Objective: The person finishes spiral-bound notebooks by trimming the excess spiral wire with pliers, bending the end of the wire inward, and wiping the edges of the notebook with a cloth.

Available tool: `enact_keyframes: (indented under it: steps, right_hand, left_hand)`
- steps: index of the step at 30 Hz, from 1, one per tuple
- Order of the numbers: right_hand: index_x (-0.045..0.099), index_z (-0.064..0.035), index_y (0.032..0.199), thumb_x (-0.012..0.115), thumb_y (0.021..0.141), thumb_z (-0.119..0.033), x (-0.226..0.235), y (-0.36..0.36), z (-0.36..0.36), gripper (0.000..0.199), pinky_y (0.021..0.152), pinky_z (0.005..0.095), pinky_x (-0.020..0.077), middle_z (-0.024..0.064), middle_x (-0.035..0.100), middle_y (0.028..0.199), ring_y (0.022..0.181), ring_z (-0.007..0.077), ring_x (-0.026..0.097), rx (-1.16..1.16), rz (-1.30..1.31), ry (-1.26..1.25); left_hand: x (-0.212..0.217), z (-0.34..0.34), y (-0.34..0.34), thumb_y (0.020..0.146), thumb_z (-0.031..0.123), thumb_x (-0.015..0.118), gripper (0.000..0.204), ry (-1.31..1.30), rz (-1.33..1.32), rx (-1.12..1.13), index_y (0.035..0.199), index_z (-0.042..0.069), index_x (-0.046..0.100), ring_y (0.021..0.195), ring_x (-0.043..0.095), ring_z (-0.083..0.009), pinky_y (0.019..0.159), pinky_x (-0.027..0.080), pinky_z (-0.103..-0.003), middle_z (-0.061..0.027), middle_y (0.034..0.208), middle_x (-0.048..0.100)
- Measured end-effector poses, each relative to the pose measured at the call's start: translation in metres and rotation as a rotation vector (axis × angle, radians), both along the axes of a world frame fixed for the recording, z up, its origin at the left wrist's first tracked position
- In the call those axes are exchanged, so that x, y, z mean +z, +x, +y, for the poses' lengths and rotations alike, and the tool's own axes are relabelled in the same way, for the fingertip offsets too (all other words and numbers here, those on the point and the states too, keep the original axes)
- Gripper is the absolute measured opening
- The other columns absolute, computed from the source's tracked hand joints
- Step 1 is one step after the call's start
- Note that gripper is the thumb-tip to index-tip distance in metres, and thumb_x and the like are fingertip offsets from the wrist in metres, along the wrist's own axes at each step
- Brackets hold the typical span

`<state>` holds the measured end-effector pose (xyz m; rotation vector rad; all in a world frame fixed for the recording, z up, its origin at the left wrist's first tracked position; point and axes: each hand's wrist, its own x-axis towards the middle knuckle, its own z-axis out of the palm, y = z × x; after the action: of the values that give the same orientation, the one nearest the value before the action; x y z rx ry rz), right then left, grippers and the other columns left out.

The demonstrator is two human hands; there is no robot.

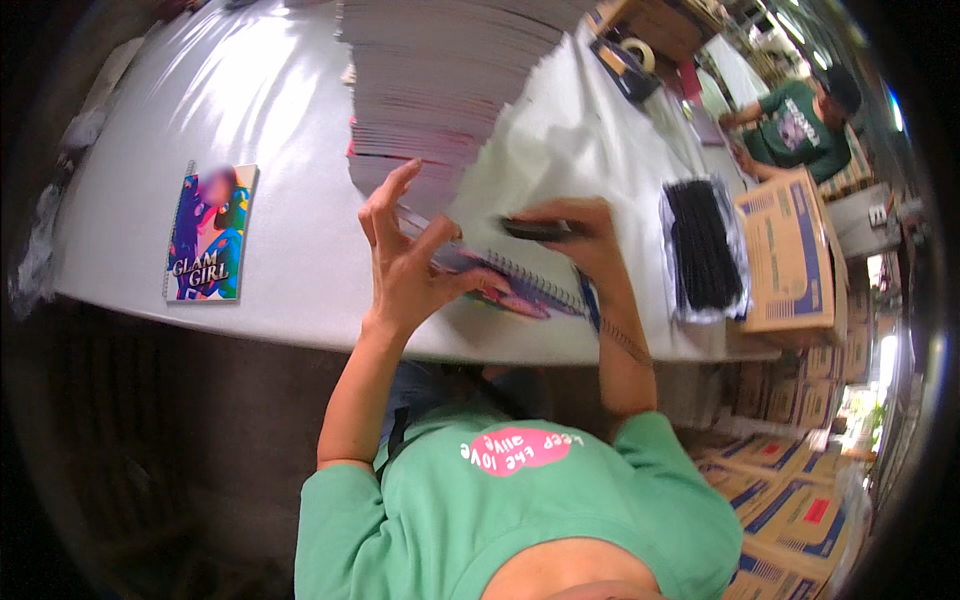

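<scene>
My left hand (pixel 408 252) has its fingers spread, with thumb and fingertips pinching the near corner of a colourful spiral notebook (pixel 520 290) on the white table (pixel 270 120). On the notebook's far side, my right hand (pixel 580 232) is closed around a dark, flat, oblong object (pixel 535 229), pressing near the wire binding. A tall stack of thin booklets or covers (pixel 440 70) rises just behind both hands. White sheets (pixel 560 150) lie beside the stack.
A finished spiral notebook with a bright cover (pixel 210 235) lies at the table's left. A clear bag of black spiral bindings (pixel 702 248) sits at right, beside a cardboard box (pixel 790 255). More boxes (pixel 790 480) are stacked below. Another person in a green shirt (pixel 800 125) works at far right.
</scene>
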<state>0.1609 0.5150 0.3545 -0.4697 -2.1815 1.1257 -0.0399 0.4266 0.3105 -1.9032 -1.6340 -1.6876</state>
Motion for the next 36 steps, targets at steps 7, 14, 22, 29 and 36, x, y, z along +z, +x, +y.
enact_keyframes:
  steps: [7,14,22,29,36]
  right_hand:
    - [0.07,0.0024,0.087,0.06,0.066,0.006,-0.01,-0.012,0.008,0.023,0.075,0.0302,0.0531,0.0161,0.069,0.087,0.082,0.0238,0.068,-0.274,0.009,-0.231]
    - [0.069,0.0032,0.09,0.056,0.063,0.01,-0.013,-0.021,0.014,0.031,0.08,0.0307,0.0513,0.0181,0.068,0.089,0.082,0.0221,0.068,-0.108,0.11,-0.402]
    - [0.07,-0.0048,0.097,0.062,0.065,0.004,0.007,-0.044,0.019,0.034,0.068,0.0286,0.0522,0.0148,0.069,0.084,0.075,0.0165,0.067,0.398,0.275,-0.082]
    - [0.069,-0.0027,0.097,0.061,0.061,0.008,0.008,-0.064,0.007,0.038,0.066,0.0261,0.052,0.0114,0.069,0.08,0.077,0.0156,0.067,0.235,0.054,0.153]
    - [0.071,-0.0076,0.092,0.06,0.063,0.005,0.009,-0.075,0.008,0.033,0.066,0.0285,0.0514,0.0132,0.068,0.08,0.071,0.0236,0.067,0.137,-0.137,0.148]
  left_hand:
    - [-0.005,0.004,-0.003,0.037,0.037,0.089,0.057,-0.005,-0.168,-0.11,0.074,0.008,0.057,0.113,0.039,-0.0331,0.087,0.041,-0.044,-0.0146,0.124,0.034]
    - [-0.014,0.006,-0.013,0.037,0.039,0.09,0.07,-0.056,-0.251,-0.08,0.089,0.011,0.051,0.115,0.037,-0.0308,0.085,0.04,-0.044,-0.015,0.121,0.032]
    - [-0.02,0.008,-0.015,0.035,0.039,0.092,0.094,-0.173,-0.472,-0.218,0.097,0.006,0.029,0.114,0.036,-0.0278,0.092,0.038,-0.038,-0.0146,0.113,0.033]
    - [-0.025,0.007,-0.021,0.036,0.039,0.092,0.096,-0.227,-0.527,-0.256,0.097,0.005,0.026,0.111,0.034,-0.0267,0.094,0.037,-0.036,-0.0147,0.111,0.03]
    - [-0.037,0.008,-0.024,0.04,0.041,0.09,0.095,-0.253,-0.494,-0.331,0.1,0.006,0.025,0.111,0.032,-0.0258,0.094,0.036,-0.035,-0.0132,0.111,0.026]
